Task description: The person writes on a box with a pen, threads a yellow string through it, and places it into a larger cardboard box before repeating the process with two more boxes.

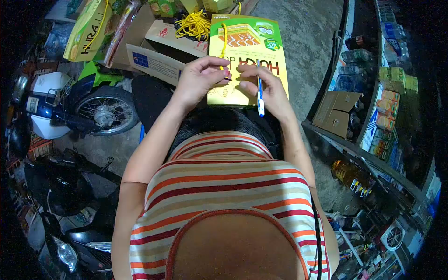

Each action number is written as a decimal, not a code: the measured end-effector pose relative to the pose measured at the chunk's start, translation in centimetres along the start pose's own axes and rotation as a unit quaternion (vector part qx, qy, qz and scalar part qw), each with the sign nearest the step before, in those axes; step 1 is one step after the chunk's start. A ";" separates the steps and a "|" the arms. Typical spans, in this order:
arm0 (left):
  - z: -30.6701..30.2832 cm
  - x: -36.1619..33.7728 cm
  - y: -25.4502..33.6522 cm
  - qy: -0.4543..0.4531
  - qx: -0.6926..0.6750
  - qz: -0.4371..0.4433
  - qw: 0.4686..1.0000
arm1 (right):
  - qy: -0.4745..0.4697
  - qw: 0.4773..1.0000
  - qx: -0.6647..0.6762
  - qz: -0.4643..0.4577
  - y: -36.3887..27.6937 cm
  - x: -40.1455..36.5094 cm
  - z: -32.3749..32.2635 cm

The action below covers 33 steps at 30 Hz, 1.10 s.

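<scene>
On my lap lies a flat yellow and green paper bag (247, 51), its printing upside down to me. A yellow cord (224, 39) loops over its left part and runs down to my left hand (204, 78). Thumb and index finger of that hand are pinched on the cord, and a dark tip shows beside them. My right hand (269, 89) is over the bag's right side with a blue and white pen (260, 95) tucked between its curled fingers. Its thumb and fingertip point toward the left hand, a small gap apart.
An open cardboard box (161, 51) stands at the upper left, a bundle of yellow cords (193, 25) by it. Another printed bag (88, 35) is farther left. Motorbikes (93, 109) line the left; shelves with bottles and packs (373, 102) line the right.
</scene>
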State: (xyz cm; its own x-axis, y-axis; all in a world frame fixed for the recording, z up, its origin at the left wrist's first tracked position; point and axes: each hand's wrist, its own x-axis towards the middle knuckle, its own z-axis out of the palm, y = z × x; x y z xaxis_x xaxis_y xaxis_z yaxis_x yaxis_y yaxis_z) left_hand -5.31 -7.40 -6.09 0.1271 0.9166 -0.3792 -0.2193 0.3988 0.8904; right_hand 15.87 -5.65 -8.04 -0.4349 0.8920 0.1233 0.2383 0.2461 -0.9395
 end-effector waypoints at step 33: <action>-2.1 0.5 1.8 -0.092 0.483 0.185 0.851 | 0.038 0.992 -0.116 -0.019 1.1 -0.9 0.1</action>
State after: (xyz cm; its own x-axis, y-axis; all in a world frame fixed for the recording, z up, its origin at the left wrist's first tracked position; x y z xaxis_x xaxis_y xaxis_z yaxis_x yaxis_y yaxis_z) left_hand -7.64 -6.14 -5.22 0.3908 0.9185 -0.0608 0.6097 -0.2088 0.7646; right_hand 16.40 -6.20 -9.25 -0.3819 0.9047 0.1888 0.4201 0.3519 -0.8365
